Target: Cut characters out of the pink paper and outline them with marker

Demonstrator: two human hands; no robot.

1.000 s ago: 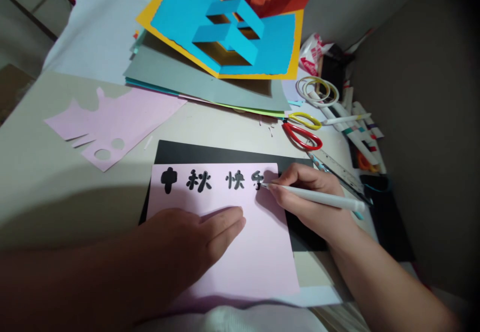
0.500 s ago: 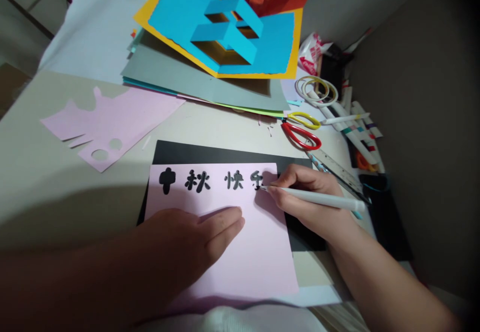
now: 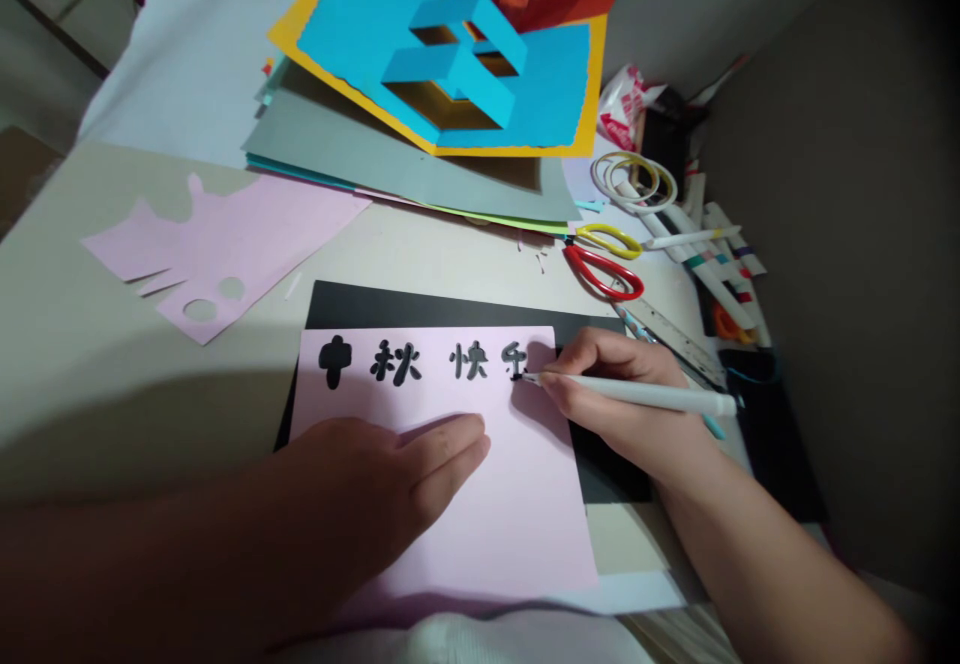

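Head view looks down on a pale beige surface (image 3: 142, 394), its largest bare stretch lying left of the pale pink sheet (image 3: 495, 534), which is the working spot. Beyond that sheet sits a tall stack of coloured paper (image 3: 390, 164) topped by an open blue-and-orange pop-up card (image 3: 360, 44), leaving a strip of open room between stack and sheet. Under the pink sheet, a black card (image 3: 615, 474) shows past its top and right edges, perhaps as a firm backing. The hands are apart on the sheet: the left hand (image 3: 375, 484) lies flat and open below the lettering, seemingly pinning the paper against sliding, while the right hand (image 3: 615, 394) curls around a white pen (image 3: 637, 396), its tip at the end of a row of bold black Chinese characters (image 3: 405, 359) along the sheet's top edge. The last character is partly hidden by the fingers. Right of the sheet, crowded toward the wall, lie red-and-yellow scissors (image 3: 604, 279), a steel ruler (image 3: 675, 344) and tape rolls (image 3: 634, 179). A cut pink offcut (image 3: 225, 254) rests left of the stack's front edge.
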